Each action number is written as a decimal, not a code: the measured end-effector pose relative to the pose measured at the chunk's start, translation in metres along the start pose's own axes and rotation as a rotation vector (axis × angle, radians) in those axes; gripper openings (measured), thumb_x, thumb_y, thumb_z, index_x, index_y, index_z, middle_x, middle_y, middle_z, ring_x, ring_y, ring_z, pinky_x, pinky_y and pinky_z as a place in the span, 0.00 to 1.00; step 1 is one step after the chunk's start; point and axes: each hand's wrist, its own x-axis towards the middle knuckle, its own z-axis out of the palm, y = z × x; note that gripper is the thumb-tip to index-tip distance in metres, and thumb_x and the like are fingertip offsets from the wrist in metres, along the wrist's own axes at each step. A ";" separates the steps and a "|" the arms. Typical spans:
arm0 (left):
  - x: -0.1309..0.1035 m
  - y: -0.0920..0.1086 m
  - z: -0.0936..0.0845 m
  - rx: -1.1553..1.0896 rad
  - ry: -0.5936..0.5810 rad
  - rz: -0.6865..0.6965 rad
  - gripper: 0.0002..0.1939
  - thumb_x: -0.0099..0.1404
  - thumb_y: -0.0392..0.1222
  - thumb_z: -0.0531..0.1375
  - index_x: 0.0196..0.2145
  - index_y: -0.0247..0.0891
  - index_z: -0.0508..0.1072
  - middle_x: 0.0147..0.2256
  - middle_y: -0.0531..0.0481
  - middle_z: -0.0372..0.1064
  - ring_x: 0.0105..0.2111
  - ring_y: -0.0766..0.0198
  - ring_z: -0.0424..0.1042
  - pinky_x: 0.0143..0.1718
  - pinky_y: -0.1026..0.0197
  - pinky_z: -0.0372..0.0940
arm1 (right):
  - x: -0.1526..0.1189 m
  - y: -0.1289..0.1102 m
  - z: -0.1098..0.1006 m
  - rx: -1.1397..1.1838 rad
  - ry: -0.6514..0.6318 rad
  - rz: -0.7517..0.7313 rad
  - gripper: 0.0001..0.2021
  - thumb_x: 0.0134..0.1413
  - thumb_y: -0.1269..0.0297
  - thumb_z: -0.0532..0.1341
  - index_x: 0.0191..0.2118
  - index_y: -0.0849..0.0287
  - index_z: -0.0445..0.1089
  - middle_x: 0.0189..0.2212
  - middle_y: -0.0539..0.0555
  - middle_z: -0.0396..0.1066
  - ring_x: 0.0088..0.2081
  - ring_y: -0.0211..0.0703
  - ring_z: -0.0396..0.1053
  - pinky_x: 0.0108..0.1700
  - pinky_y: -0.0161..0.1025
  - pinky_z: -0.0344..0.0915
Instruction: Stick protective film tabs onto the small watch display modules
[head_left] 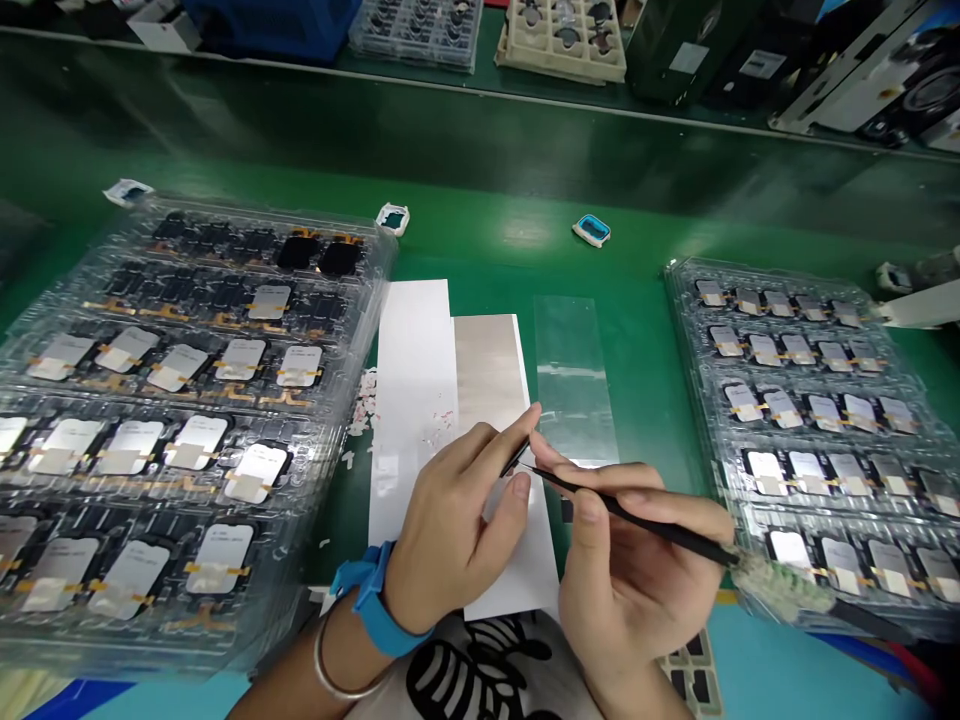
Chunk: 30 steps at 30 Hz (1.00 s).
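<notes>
My left hand (461,515), with a blue wristband and a metal bangle on its wrist, pinches a small dark flat part (514,458) between thumb and fingers. The part is seen nearly edge-on, so its face is hidden; it resembles the small screens in the trays. In my right hand (637,570) is a pair of black tweezers (660,530), held like a pen, its tip close to the dark part. Whether tip and part touch, I cannot tell. Beneath both hands lie a white paper strip (412,350) and a greyish sheet (487,360).
Clear plastic trays of small screens stand at left (300,470) and right (697,400). A clear film (574,380) lies beside the sheets, paper scraps (364,405) at their left. Small white frames (393,218) sit farther back, below a shelf (480,85) with boxes and trays.
</notes>
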 end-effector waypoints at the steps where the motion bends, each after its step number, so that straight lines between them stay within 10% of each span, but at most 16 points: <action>1: 0.000 0.000 0.000 -0.012 -0.003 0.003 0.24 0.74 0.41 0.47 0.65 0.36 0.61 0.35 0.46 0.67 0.35 0.59 0.69 0.36 0.57 0.67 | 0.000 0.001 0.000 -0.011 -0.001 0.001 0.10 0.62 0.75 0.59 0.42 0.51 0.62 0.34 0.50 0.74 0.41 0.45 0.78 0.44 0.53 0.81; 30: -0.002 -0.002 0.001 -0.026 -0.046 -0.050 0.24 0.74 0.35 0.46 0.66 0.35 0.59 0.35 0.48 0.65 0.34 0.60 0.66 0.33 0.58 0.62 | 0.001 0.012 -0.007 0.019 -0.077 -0.141 0.19 0.54 0.87 0.58 0.45 0.57 0.62 0.38 0.54 0.75 0.42 0.48 0.79 0.42 0.49 0.82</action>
